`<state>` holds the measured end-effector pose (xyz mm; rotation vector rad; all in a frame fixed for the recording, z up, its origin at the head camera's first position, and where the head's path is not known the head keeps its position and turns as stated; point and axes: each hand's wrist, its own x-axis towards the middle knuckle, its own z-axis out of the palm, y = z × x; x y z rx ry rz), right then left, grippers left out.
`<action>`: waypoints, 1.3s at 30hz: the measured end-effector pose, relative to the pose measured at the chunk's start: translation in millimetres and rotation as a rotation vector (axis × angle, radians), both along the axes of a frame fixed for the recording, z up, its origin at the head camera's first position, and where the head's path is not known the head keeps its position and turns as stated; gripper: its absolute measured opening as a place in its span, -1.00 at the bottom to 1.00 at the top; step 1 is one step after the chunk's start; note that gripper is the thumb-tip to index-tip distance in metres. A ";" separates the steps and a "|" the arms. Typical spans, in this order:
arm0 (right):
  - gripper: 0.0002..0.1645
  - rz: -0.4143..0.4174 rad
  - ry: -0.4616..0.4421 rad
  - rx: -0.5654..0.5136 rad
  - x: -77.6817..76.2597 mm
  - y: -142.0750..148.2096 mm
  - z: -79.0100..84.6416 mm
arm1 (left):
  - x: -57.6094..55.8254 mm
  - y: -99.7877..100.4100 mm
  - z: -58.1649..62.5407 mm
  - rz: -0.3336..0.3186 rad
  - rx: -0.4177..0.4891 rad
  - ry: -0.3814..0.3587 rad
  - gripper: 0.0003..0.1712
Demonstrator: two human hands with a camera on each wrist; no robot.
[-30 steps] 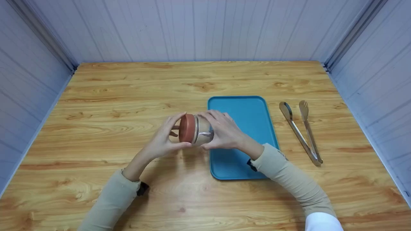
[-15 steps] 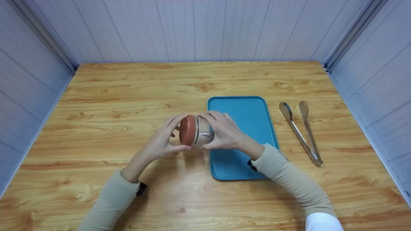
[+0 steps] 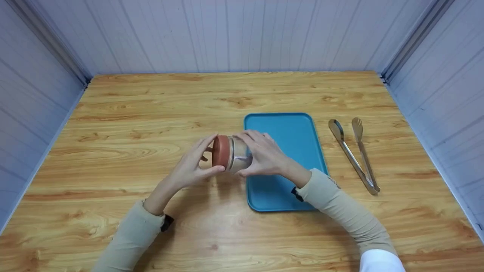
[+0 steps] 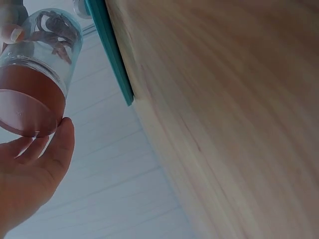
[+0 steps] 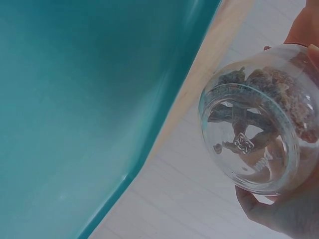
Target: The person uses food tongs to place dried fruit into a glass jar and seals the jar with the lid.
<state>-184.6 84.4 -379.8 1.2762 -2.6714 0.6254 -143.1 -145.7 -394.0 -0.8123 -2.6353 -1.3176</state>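
Note:
Both hands hold a clear jar [image 3: 239, 155] on its side above the table, left of the blue tray. Its reddish-brown lid [image 3: 221, 152] faces left, where my left hand [image 3: 193, 162] grips it between thumb and fingers. My right hand [image 3: 264, 153] is wrapped round the jar's body near its base. Inside the jar lie several dark, wrinkled, dried-looking pieces [image 5: 276, 84], seen through the glass in the right wrist view. The left wrist view shows the lid [image 4: 30, 102] seated on the jar, with fingertips at its edge.
A blue rectangular tray [image 3: 283, 192] lies on the wooden table [image 3: 151, 113], partly under my right forearm. Metal tongs [image 3: 357, 158] lie spread to the right of the tray. Pale panel walls [image 3: 242, 34] enclose the table at the back and both sides.
My left fingers shift slightly on the lid, and the lid's angle changes a little. My right hand and the jar's body stay nearly in place. Tray and tongs are unmoved.

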 end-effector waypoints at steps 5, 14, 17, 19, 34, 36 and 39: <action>0.05 0.007 -0.017 0.000 -0.7 0.3 -0.8 | -0.2 -0.9 0.3 -0.012 -0.011 -0.033 -0.07; 0.06 0.016 -0.043 0.017 -0.4 0.5 0.1 | -0.5 -1.9 0.3 -0.059 -0.036 -0.012 -0.04; 0.06 0.015 -0.042 0.022 -0.1 0.8 0.3 | -1.3 -2.2 0.0 -0.088 -0.035 0.020 -0.05; 0.05 0.014 -0.041 0.017 0.1 1.0 0.2 | -1.9 -2.1 -0.1 -0.115 -0.021 0.042 -0.05; 0.05 0.004 -0.053 0.032 1.3 1.1 0.7 | 14.0 9.1 23.9 -0.048 0.130 -0.187 -0.27; 0.06 0.006 -0.048 0.029 0.9 1.3 -0.1 | 12.2 7.6 19.5 -0.031 0.114 -0.200 -0.27; 0.06 0.007 -0.036 0.034 0.3 1.6 -0.9 | 5.4 3.3 5.2 -0.008 0.083 -0.190 -0.24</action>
